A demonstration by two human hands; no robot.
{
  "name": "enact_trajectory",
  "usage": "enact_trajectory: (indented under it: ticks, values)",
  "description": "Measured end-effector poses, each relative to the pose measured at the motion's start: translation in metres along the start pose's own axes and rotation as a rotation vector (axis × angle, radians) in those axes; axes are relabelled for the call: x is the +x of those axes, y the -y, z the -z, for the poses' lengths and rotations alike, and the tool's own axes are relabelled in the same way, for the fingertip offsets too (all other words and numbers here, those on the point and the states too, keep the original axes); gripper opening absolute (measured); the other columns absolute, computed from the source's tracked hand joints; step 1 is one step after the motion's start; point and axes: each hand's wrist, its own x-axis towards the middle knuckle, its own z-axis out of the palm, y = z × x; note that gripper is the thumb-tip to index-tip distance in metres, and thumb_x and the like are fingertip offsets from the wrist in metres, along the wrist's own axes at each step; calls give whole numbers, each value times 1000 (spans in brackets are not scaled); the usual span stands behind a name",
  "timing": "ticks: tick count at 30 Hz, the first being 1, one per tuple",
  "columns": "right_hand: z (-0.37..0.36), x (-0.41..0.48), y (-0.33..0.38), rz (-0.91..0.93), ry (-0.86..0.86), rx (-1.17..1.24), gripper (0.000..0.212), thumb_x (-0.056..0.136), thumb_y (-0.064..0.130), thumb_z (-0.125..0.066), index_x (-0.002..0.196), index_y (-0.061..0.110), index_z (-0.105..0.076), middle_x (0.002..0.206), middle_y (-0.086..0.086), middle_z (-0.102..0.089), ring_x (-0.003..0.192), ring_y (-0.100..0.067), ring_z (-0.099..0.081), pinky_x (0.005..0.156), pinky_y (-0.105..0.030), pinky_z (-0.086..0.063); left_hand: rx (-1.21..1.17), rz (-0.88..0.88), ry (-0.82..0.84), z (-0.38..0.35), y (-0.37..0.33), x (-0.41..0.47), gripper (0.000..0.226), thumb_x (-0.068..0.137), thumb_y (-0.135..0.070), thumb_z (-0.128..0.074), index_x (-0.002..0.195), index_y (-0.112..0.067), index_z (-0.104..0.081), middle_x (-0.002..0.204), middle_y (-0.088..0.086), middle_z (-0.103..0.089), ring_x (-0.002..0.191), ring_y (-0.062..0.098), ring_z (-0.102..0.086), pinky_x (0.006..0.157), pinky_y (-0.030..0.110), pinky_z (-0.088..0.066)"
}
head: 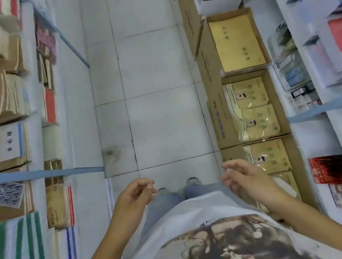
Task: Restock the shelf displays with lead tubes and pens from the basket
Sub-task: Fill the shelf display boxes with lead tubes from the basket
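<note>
Shelf displays (44, 174) flank aisle (160, 120); left hand (135, 193), right hand (244, 176) grip released, empty; carton (221, 113) print blurred.

Two hands: left hand (133, 193), right hand (242, 176). Three open cartons (210, 68). Two shoes (192, 181).

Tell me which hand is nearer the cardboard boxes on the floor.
Right. The right hand hangs at the edge of the cardboard boxes; the left hand is beyond the legs, over floor tiles.

white printed t-shirt (207, 226), blue jeans (163, 206)
</note>
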Motion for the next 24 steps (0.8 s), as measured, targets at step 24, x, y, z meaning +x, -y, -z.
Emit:
enact_trajectory:
  ticks: [24]
  values:
    - [28,324,340,-131,-158,84,19,95,6,-56,104,20,-65,80,-3,-75,71,-20,-66,70,-35,-53,76,-50,54,117,-316,413,11,99,-20,-61,100,-27,-70,92,-10,-75,81,8,-70,76,18,-53]
